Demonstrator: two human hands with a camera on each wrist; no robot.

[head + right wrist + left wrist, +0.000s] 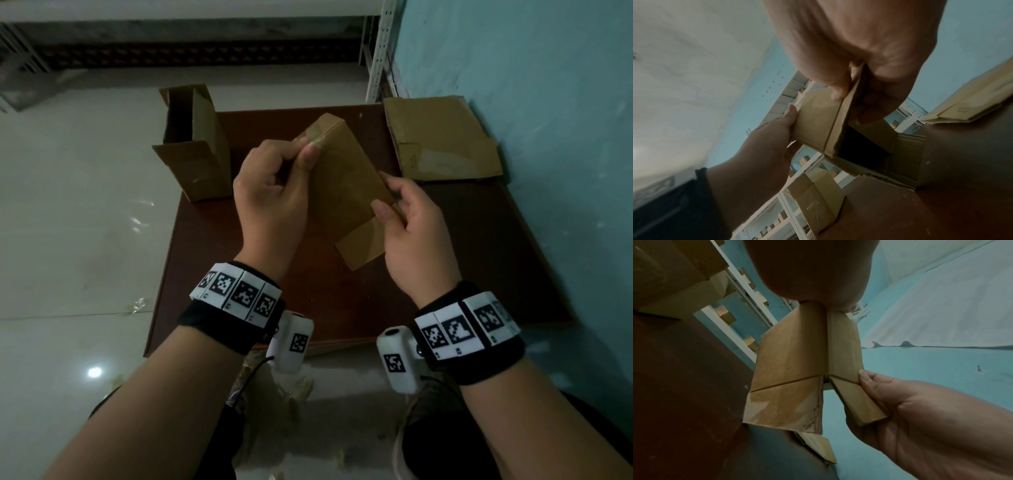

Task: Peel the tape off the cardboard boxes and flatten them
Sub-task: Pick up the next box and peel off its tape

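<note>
1. Brown tabletop [462,260] against a blue wall [548,85], pale tile floor around it; all the work happens above the middle of the tabletop.
2. Left hand [274,192]: thumb and fingertips pinched at the far top corner of the held box [346,178], right on the clear tape [313,138] that wraps that end. Looks like it is picking the tape edge loose; judged, not certain.
3. Right hand [414,233]: clamped on the near right side of the same box, thumb on the face, fingers behind, by the lower flap [363,243]. The hands are apart, one at each end of the box.
4. Held box: off the tabletop, tilted, far end taped shut. Near end already open; the right wrist view shows the dark hollow inside, and the left wrist view shows loose bottom flaps.
5. Upright open box [195,150] stands at the far left corner of the tabletop, flaps open, not flattened.
6. Flattened box [442,137] lies at the far right corner by the wall. That one reads as done.
7. Clear tape scraps [137,305] lie on the floor to the left and near the person's feet.
8. Progress, as judged: one box finished, one opened but standing, one in hand with tape remaining on the far end. Left: strip that tape, collapse the held box, then collapse the upright one.
</note>
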